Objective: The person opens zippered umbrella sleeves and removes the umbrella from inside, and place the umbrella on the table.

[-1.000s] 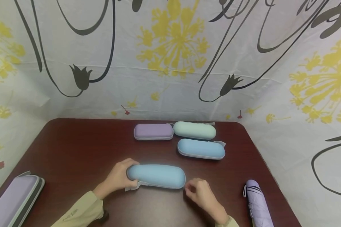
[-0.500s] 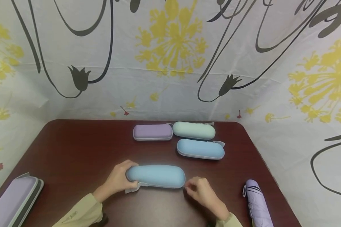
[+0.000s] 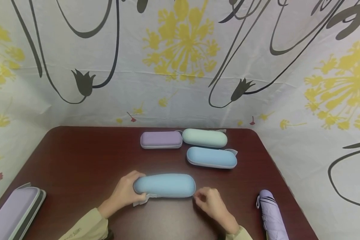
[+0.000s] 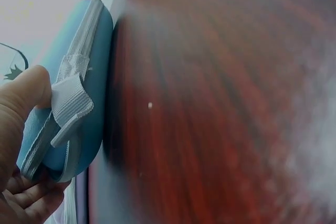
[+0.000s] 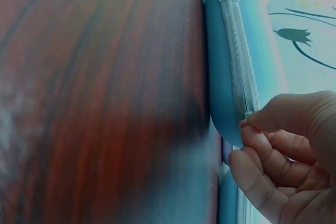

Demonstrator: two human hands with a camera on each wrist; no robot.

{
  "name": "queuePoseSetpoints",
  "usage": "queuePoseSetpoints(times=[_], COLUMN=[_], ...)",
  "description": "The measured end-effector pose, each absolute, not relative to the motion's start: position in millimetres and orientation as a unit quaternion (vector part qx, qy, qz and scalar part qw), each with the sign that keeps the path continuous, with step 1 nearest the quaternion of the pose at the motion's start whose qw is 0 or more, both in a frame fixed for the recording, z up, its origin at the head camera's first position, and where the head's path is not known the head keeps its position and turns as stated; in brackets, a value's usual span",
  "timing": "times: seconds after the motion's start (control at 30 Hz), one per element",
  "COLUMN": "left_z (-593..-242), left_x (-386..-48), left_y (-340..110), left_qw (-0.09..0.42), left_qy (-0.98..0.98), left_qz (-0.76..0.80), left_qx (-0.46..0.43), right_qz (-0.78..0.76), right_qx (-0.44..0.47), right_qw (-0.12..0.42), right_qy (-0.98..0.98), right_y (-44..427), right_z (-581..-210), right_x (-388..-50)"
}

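A light blue zippered case (image 3: 168, 185) lies across the near middle of the table. Its left end is gripped by my left hand (image 3: 126, 190), thumb on the near side and fingers behind. Beside that thumb a grey fabric loop (image 4: 72, 100) sticks out from the case. At the case's right end, my right hand (image 3: 211, 203) pinches the small zipper pull (image 5: 248, 114) between thumb and forefinger, its other fingers curled. In the right wrist view the grey zipper (image 5: 239, 56) runs along the side, and its teeth look closed along the visible stretch.
Farther back on the dark red table (image 3: 87, 156) sit a purple case (image 3: 161, 139), a mint green case (image 3: 205, 137) and another blue case (image 3: 211, 157). A larger lilac case (image 3: 16, 211) lies at the left edge, a folded lilac umbrella (image 3: 271, 215) at the right.
The held case has tipped slightly, its near edge now a little higher in the head view. Both hands keep their holds in almost the same places.
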State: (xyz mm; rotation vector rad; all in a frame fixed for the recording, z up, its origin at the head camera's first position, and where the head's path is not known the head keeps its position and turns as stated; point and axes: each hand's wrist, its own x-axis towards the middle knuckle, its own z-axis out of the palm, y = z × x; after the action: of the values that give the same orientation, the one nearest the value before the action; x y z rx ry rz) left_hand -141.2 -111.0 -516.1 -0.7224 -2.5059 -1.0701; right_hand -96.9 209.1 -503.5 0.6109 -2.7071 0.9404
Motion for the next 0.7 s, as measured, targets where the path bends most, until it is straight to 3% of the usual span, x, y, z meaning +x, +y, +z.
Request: queuePoseSetpoints(times=[0.27, 0.7], left_z=[-515.7, -512.7], left_x=[-136.1, -133.4], left_y=[-107.8, -104.3], left_qw=[0.164, 0.174], left_qy=[-0.884, -0.883], left_qz=[-0.366, -0.381], left_qx=[-0.238, -0.212], right_qz=[0.318, 0.298], right_qx=[0.254, 0.254], right_qw=[0.112, 0.155], right_qy=[-0.907, -0.907], right_y=[216.7, 211.0], right_z=[-503.6, -503.0], right_x=[-104.0, -102.3])
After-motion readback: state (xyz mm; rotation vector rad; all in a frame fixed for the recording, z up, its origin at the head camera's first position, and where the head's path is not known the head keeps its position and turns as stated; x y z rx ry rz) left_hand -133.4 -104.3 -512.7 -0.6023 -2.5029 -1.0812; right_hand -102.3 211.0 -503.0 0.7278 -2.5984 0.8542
